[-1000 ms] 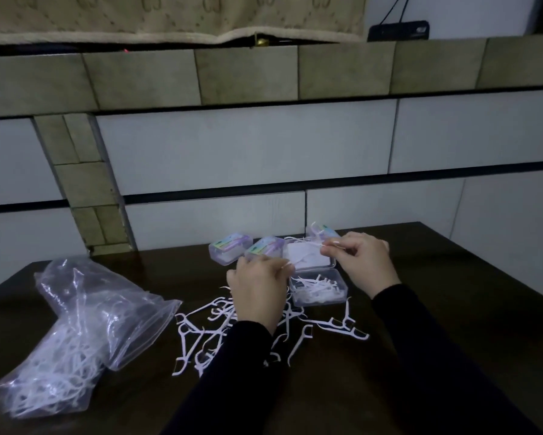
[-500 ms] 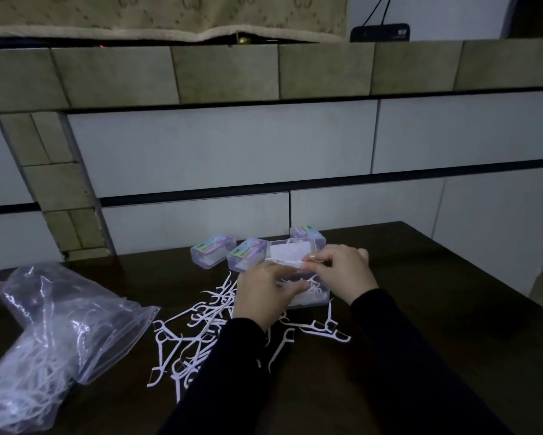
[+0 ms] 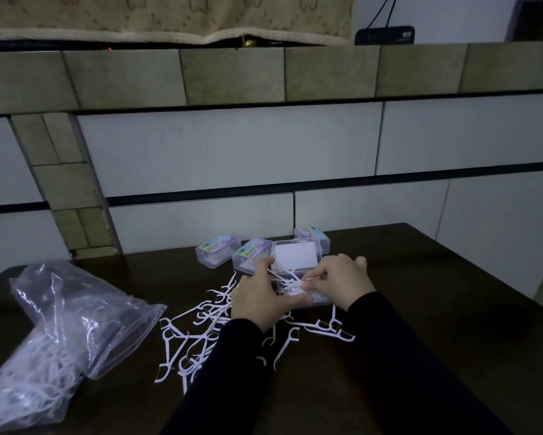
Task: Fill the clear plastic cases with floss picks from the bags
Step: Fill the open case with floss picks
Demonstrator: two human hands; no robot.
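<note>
Open case: the clear plastic case [image 3: 296, 260] sits mid-table with its lid tipped up toward the wall, white picks showing inside the tray.
Picks in hand: a small bunch of floss picks [image 3: 290, 281] is right over the tray, between both hands.
Right hand: the right hand [image 3: 342, 282] has its fingers curled, pinching that bunch at the case's right side.
Left hand: the left hand [image 3: 259, 298] wraps the case's near-left corner, thumb along the front edge.
Loose pile: more floss picks [image 3: 198, 334] lie scattered on the dark table [image 3: 436, 309], just in front of the case.
Closed cases: three labelled cases [image 3: 217, 253] stand behind, near the wall.
Bag: a clear bag [image 3: 60, 334] of picks lies well to the left.
</note>
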